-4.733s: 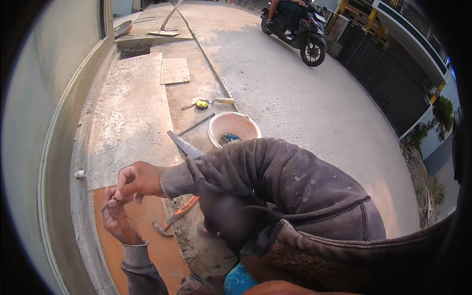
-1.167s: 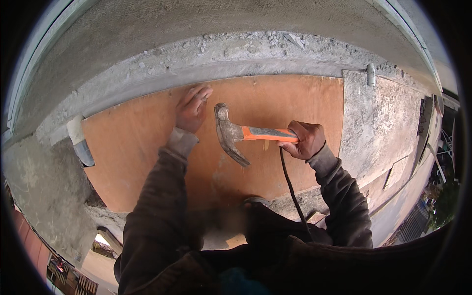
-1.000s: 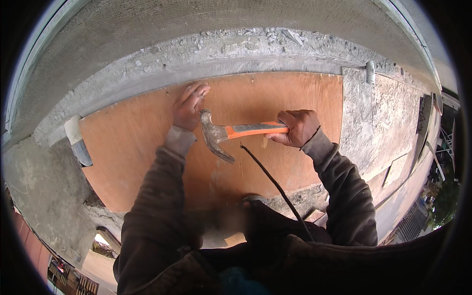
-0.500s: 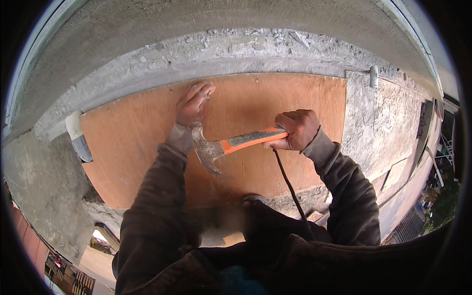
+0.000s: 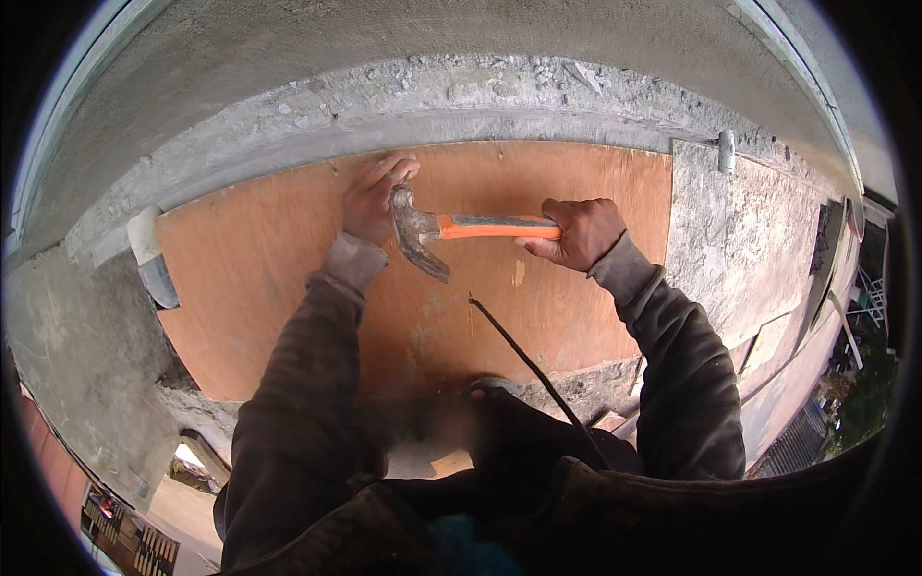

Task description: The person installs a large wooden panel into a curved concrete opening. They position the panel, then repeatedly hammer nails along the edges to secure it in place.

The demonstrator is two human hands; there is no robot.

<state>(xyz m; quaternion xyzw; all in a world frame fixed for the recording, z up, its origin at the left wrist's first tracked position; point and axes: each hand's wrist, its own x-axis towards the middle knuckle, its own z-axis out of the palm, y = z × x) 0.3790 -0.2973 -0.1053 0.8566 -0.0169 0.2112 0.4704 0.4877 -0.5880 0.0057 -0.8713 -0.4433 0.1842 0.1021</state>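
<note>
My right hand point(image 5: 588, 235) is wrapped round the end of a claw hammer point(image 5: 495, 227) with an orange and grey handle. The worn metal hammer head point(image 5: 419, 235) points left, right beside my left hand point(image 5: 375, 204). That hand rests at the far part of a reddish-brown plywood sheet point(image 5: 538, 317), its fingers bent and pressed together near the far edge. Whatever is between those fingertips, if anything, is too small to make out. From my clothing a dark cord point(image 5: 523, 355) reaches up over the plywood.
Beyond the plywood runs a rough concrete ledge point(image 5: 423, 91) below a grey wall. A pale pipe point(image 5: 149, 254) with a grey end lies at the sheet's left, and a short pipe stub point(image 5: 727, 152) stands at the far right. A mottled grey panel point(image 5: 740, 240) adjoins the right edge.
The hammer has risen away from me toward the far edge, its head now beside my left fingers. The cord's tip has swung left, away from my right hand. My left hand stays in place.
</note>
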